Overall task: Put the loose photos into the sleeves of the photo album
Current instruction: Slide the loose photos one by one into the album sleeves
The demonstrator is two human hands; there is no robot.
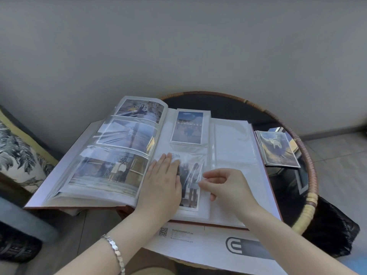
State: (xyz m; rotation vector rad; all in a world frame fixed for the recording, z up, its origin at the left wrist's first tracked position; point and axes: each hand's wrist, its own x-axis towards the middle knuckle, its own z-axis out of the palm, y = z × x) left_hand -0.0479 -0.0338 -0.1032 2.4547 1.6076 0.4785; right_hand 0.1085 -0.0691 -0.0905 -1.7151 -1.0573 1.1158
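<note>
The photo album (234,147) lies open on a round table. Its left page (119,151) holds three photos in sleeves. On the right page one upright photo (187,126) sits in the upper sleeve. Below it a second photo of standing people (191,185) lies partly inside the lower sleeve. My left hand (161,181) presses flat on that photo's left side with straight fingers. My right hand (226,187) pinches the clear sleeve edge at the photo's right side between thumb and forefinger. A stack of loose photos (278,148) lies on the table to the right of the album.
The round dark table (297,124) has a woven rim. A white cardboard box (208,245) lies under the album's near edge. A patterned cushion (17,155) sits at the left. A black fringed cloth (329,225) hangs at the right.
</note>
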